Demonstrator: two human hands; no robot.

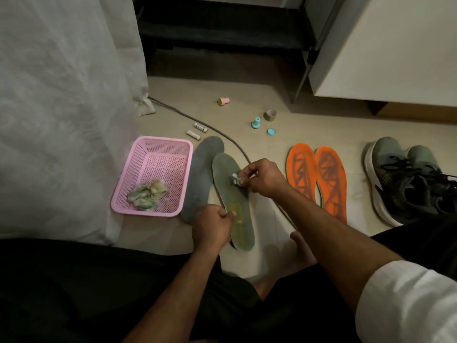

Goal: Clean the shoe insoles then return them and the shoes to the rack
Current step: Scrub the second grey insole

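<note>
I see the left hand (pixel 214 227) gripping the heel end of a grey-green foam insole (pixel 231 194), thumb on its top face, with the insole tilted off the pale tiled floor (pixel 262 95). The right hand (pixel 259 178) pinches a small crumpled white wipe (pixel 236 179) and presses it on the insole's middle. A second grey-green insole (pixel 201 177) lies flat just left of the first, partly overlapped by it. A pink perforated plastic basket (pixel 138 164) beside it holds crumpled used wipes (pixel 147 195). A grey cable (pixel 197 121) runs across the floor and passes under the right hand. Two orange foam insoles (pixel 317 179) lie side by side to the right, and a pair of grey-green laced sneakers (pixel 405 179) stands beyond them. Two small white batteries (pixel 197 131), a pink cap (pixel 223 101) and teal caps (pixel 257 122) are scattered farther off.
</note>
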